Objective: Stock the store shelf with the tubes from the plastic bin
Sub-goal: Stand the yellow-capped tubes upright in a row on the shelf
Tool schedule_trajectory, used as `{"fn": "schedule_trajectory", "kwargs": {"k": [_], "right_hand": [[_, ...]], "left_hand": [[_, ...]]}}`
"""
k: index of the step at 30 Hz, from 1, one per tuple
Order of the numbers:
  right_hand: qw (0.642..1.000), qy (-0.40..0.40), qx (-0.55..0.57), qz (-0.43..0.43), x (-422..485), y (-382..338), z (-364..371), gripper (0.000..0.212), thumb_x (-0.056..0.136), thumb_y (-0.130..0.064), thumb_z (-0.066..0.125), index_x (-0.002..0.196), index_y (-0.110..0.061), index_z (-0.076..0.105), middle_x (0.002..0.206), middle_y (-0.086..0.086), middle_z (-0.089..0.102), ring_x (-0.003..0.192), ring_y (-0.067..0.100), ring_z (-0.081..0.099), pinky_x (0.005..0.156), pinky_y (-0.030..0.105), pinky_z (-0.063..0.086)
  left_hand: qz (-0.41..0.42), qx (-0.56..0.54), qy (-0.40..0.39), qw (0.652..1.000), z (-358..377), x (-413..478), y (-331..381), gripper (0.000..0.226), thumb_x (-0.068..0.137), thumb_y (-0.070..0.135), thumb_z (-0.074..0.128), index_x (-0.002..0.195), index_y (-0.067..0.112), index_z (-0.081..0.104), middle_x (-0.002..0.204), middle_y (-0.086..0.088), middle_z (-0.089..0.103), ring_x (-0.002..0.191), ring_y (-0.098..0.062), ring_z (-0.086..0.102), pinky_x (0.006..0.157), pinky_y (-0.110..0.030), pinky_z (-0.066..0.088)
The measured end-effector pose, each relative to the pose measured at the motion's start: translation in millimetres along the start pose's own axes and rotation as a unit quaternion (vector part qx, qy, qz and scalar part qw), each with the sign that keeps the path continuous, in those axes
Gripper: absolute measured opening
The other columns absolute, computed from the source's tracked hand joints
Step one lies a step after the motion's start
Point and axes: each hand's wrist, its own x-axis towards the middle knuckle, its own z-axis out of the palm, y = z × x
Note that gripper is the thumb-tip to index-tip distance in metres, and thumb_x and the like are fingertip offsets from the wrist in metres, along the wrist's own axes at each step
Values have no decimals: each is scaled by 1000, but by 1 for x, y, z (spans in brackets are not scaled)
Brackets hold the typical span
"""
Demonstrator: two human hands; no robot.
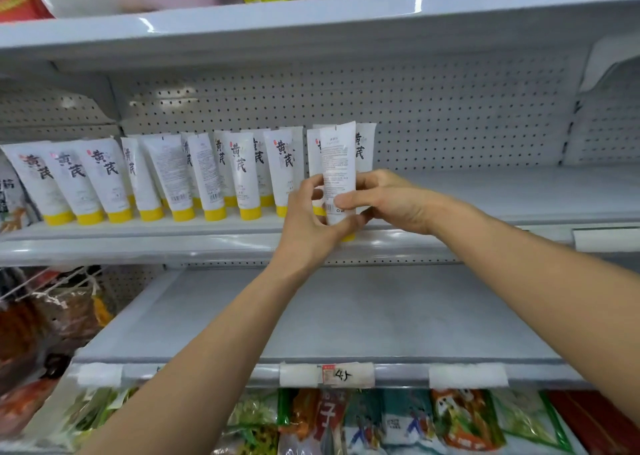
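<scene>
Both hands meet at the front edge of a white metal store shelf (138, 243), gripping one white plastic tube with a yellow cap (338, 160). The left hand (310, 222) curls its fingers and thumb round the tube's lower part from the left, while the right hand (391, 200) pinches it from the right, forefinger laid across the printed side and thumb beneath. Held upright and cap down, the tube shows its small-print back and barcode to the camera. Whether its cap rests on the shelf cannot be told. It stands just in front of the right end of a row of matching tubes (173, 177), which line the shelf cap down and lean slightly, some showing black characters and others the printed back. Behind them rises a white pegboard panel (450, 115). A grey lower shelf (346, 316) carries a handwritten price tag (332, 374) on its front rail, above colourful bagged goods (415, 420).
</scene>
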Motion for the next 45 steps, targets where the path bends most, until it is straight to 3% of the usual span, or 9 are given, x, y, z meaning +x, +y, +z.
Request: {"fn": "schedule_trajectory", "kwargs": {"k": [4, 8, 13, 16, 23, 32, 36, 40, 45], "right_hand": [[998, 59, -13, -6, -6, 2, -5, 23, 80, -19, 73, 103, -22, 71, 104, 4, 73, 91, 21, 66, 76, 38, 46], [979, 203, -34, -3, -1, 4, -11, 36, 76, -25, 78, 108, -13, 65, 96, -1, 70, 78, 10, 61, 60, 23, 43], [957, 280, -68, 16, 18, 15, -16, 47, 70, -28, 83, 107, -12, 59, 104, 3, 67, 93, 18, 65, 76, 33, 54], [954, 283, -95, 32, 30, 18, -14, 49, 69, -29, 83, 106, -11, 57, 103, 5, 65, 93, 21, 64, 82, 39, 55], [950, 283, -129, 32, 43, 26, -8, 48, 71, -26, 83, 108, -9, 58, 93, -1, 61, 80, 13, 58, 58, 20, 39], [951, 275, -136, 46, 38, 25, -9, 55, 73, -29, 81, 115, -10, 53, 104, 3, 61, 89, 17, 58, 65, 23, 42], [936, 300, -169, 67, 20, 24, -7, 57, 83, -34, 70, 127, -12, 43, 111, 2, 53, 97, 18, 54, 79, 31, 43], [910, 311, -275, 20, -13, 26, 4, 32, 86, -27, 61, 113, -18, 47, 108, -3, 52, 101, 19, 52, 85, 39, 47], [868, 231, -438, -42, -49, 29, 28, 26, 88, -21, 57, 114, -18, 54, 114, -1, 58, 107, 21, 52, 91, 40, 42]], "left_hand": [[-25, 15, -43, 999, -2, -3, 5, 65, 77, 22, 79, 134, 26, 46, 120, 5, 54, 105, -18, 62, 74, -23, 55], [-7, 211, -15, 977, -18, -1, -3, 57, 83, 43, 69, 133, 28, 47, 121, 7, 52, 99, -11, 59, 83, -33, 53], [61, 367, 5, 928, -31, 4, -11, 43, 87, 40, 64, 126, 25, 54, 118, 4, 57, 102, -14, 58, 87, -34, 48], [69, 380, 4, 922, -33, 8, -14, 41, 87, 40, 63, 125, 24, 56, 116, 4, 59, 101, -14, 58, 87, -33, 48], [60, 399, -11, 915, -39, 13, -21, 38, 88, 39, 62, 123, 25, 57, 116, 4, 59, 102, -13, 59, 88, -34, 48], [53, 411, -19, 910, -38, 17, -21, 37, 89, 39, 61, 123, 25, 58, 117, 4, 60, 103, -13, 59, 89, -32, 46], [49, 407, -20, 912, -38, 9, -19, 36, 89, 39, 60, 123, 26, 57, 117, 5, 59, 102, -14, 59, 91, -37, 46], [39, 378, -17, 925, -40, -12, -18, 34, 89, 36, 61, 122, 27, 57, 114, 7, 59, 98, -11, 57, 91, -42, 47], [12, 370, -18, 929, -45, -47, -13, 33, 88, 35, 63, 120, 25, 59, 111, 8, 61, 93, -10, 58, 90, -39, 49]]}}
